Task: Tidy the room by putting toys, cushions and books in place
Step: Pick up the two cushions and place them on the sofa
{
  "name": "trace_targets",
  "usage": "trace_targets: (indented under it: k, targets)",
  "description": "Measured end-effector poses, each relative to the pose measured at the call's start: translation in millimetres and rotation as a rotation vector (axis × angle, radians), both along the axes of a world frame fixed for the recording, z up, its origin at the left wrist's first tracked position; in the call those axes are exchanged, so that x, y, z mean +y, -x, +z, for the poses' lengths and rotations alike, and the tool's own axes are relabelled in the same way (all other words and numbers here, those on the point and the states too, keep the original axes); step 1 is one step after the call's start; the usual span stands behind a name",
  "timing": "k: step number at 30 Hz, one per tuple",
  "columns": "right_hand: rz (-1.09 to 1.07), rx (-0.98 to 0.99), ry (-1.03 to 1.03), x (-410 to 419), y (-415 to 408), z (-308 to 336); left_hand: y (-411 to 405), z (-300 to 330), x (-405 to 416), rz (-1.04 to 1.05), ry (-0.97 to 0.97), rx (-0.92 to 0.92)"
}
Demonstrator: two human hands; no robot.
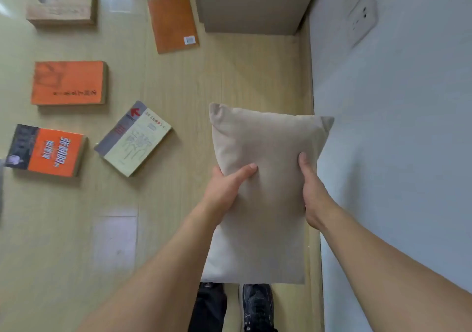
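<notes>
holding a soft beige cushion (263,158) up in the air, both hands are busy. the left hand (226,191) grips the cushion's left side, with its thumb on the front and the other fingers hidden behind. the right hand (313,193) grips the right side the same way. the cushion is between the hands, off the wooden floor (204,89), just above the person's shoes (256,306). its long side runs away from the person, toward the cabinet (250,4) ahead. both hands are about as near to it as each other, so neither one leads. the wall (396,153) is close on the right.

five books lie on the floor to the left, well apart from the cushion. the nearest is the cream book (132,139). i think the cushion must be carried to its place first, and no such place shows here. the books are not yet picked up.
</notes>
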State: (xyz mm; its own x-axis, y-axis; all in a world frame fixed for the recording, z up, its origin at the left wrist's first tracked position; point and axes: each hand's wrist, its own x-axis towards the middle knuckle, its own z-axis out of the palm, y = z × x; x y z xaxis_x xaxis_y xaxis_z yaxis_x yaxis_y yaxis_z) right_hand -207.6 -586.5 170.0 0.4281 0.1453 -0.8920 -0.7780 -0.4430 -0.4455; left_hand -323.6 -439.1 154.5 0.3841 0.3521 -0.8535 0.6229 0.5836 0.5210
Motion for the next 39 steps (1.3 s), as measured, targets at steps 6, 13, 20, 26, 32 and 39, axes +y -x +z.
trace_targets:
  k: [6, 13, 20, 26, 32, 39]
  targets:
    - [0.087, -0.391, 0.007, 70.1, 28.4, 247.2, 39.7, 259.3, 54.6, 0.162, -0.201, -0.171]
    - [0.152, -0.588, -0.311, 118.5, 121.9, 525.7, 155.3, 531.4, 81.0, 0.300, -0.406, -0.350]
    - [0.188, -0.591, -0.529, 176.9, 238.9, 612.5, 285.6, 643.4, 123.1, 0.363, -0.572, -0.323]
    - [0.174, -0.548, -0.635, 251.1, 310.8, 640.2, 363.0, 677.8, 180.2, 0.380, -0.634, -0.434]
    - [0.217, -0.521, -0.672, 320.7, 345.8, 647.2, 403.0, 686.7, 252.6, 0.379, -0.664, -0.555]
    - [0.204, -0.495, -0.766, 426.5, 349.8, 641.2, 403.9, 685.0, 345.2, 0.384, -0.696, -0.540]
